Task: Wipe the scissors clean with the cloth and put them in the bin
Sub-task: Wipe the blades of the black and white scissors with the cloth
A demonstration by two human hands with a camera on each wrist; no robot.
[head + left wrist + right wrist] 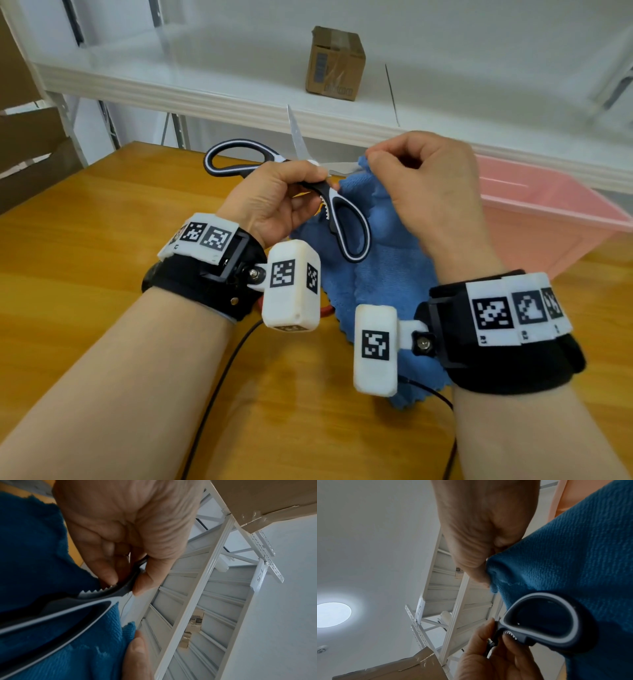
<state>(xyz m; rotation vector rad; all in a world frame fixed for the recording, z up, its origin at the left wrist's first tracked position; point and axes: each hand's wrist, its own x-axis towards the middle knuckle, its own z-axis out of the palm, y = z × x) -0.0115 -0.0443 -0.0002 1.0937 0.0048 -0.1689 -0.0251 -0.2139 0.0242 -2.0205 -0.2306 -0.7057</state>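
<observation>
Your left hand [274, 195] grips the scissors [322, 195] near the pivot, thumb and fingers curled round the black-and-white handles, holding them above the table [85, 274] with the blades spread wide. Your right hand [424, 185] pinches the blue cloth [387, 267] closed around one blade; the other blade points up toward the white shelf [205, 92]. The cloth hangs down from your fingers, its lower end lying on the table. The pink bin [555, 219] sits to the right, just beyond your right hand. A cardboard box [335, 65] stands on the shelf.
</observation>
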